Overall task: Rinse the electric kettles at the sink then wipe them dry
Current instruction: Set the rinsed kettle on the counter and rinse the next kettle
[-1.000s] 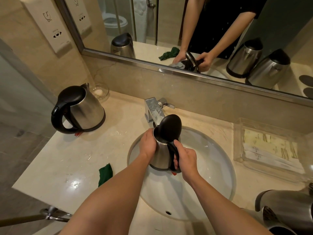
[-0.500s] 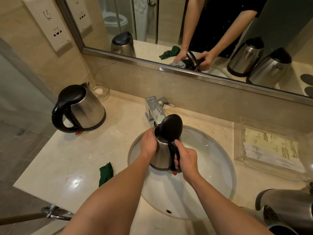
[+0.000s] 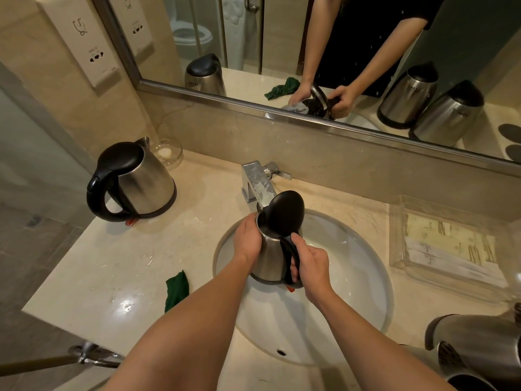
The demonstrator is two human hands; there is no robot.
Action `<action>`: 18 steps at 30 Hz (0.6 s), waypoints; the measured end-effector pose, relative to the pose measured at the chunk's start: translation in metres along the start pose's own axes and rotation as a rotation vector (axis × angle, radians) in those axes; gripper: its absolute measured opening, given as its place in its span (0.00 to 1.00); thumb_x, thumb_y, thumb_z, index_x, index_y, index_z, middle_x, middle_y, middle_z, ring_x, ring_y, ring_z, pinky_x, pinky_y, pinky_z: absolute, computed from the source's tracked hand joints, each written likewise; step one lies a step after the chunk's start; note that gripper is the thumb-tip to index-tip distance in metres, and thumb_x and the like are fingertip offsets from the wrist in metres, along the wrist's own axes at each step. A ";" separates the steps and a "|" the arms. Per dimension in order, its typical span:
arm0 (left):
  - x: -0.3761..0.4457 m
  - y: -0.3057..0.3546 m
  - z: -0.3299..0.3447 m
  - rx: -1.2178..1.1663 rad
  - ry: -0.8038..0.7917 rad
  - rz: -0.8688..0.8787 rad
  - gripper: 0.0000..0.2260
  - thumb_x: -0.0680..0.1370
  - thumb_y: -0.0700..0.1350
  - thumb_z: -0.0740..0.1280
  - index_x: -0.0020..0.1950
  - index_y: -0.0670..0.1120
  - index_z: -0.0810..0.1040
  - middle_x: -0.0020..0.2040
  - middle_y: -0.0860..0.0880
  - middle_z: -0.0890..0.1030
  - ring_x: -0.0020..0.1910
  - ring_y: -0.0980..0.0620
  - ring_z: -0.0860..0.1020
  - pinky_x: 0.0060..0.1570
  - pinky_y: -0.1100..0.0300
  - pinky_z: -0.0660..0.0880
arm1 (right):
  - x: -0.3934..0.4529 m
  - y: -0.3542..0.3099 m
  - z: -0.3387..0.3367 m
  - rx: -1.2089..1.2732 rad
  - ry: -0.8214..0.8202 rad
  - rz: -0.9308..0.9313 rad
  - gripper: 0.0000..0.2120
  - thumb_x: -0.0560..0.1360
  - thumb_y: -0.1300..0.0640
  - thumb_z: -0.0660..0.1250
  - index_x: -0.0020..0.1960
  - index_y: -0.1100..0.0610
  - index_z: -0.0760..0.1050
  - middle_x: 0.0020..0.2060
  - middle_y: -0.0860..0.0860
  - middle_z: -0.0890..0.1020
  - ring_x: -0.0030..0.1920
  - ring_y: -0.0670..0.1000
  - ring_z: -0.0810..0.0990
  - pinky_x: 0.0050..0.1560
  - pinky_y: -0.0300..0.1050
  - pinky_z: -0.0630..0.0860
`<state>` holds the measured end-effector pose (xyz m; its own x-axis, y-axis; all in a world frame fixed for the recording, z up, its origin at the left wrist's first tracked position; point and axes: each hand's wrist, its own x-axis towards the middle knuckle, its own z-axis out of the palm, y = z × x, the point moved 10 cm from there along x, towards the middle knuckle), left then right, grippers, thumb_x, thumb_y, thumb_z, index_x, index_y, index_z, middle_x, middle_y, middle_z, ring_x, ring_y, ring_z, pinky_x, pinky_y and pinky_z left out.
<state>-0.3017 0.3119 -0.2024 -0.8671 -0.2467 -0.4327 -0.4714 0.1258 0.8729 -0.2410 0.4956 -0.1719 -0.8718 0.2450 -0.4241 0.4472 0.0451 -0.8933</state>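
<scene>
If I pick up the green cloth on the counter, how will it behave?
The green cloth lies crumpled on the counter, so it is probably soft and would hang limp. It looks small and thin, likely light. It should not roll or break.

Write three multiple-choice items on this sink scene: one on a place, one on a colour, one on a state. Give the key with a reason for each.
1. Where is the green cloth?
A. in the basin
B. on the counter left of the sink
C. on the faucet

2. What colour is the lid of the held kettle?
A. black
B. red
C. white

3. How is that lid?
A. removed
B. closed
C. flipped open

Key: 1 B, it lies on the counter beside the sink. 2 A, the lid is black. 3 C, it stands raised under the faucet while the right hand grips the handle and the left hand holds the body.
</scene>
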 end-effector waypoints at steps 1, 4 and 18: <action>0.000 0.000 0.000 0.000 -0.001 -0.004 0.17 0.80 0.58 0.55 0.55 0.55 0.82 0.55 0.49 0.85 0.61 0.44 0.80 0.70 0.39 0.74 | 0.000 0.000 0.000 0.000 0.000 0.003 0.27 0.80 0.41 0.65 0.31 0.60 0.74 0.25 0.57 0.74 0.27 0.54 0.72 0.31 0.46 0.74; -0.004 0.003 0.001 0.010 -0.004 -0.001 0.17 0.82 0.57 0.55 0.57 0.55 0.82 0.56 0.49 0.84 0.61 0.45 0.80 0.70 0.39 0.74 | 0.000 -0.001 0.000 0.003 0.001 0.002 0.27 0.80 0.41 0.66 0.31 0.59 0.74 0.25 0.57 0.74 0.27 0.54 0.72 0.31 0.47 0.73; -0.005 0.012 0.001 0.017 -0.001 -0.001 0.15 0.85 0.53 0.55 0.55 0.54 0.81 0.54 0.49 0.84 0.58 0.47 0.79 0.69 0.42 0.74 | 0.000 -0.005 -0.002 0.000 0.001 0.000 0.27 0.80 0.42 0.65 0.29 0.58 0.74 0.25 0.56 0.75 0.26 0.53 0.72 0.32 0.46 0.74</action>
<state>-0.3028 0.3160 -0.1899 -0.8666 -0.2460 -0.4342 -0.4754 0.1422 0.8682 -0.2431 0.4975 -0.1673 -0.8717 0.2464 -0.4236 0.4469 0.0449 -0.8935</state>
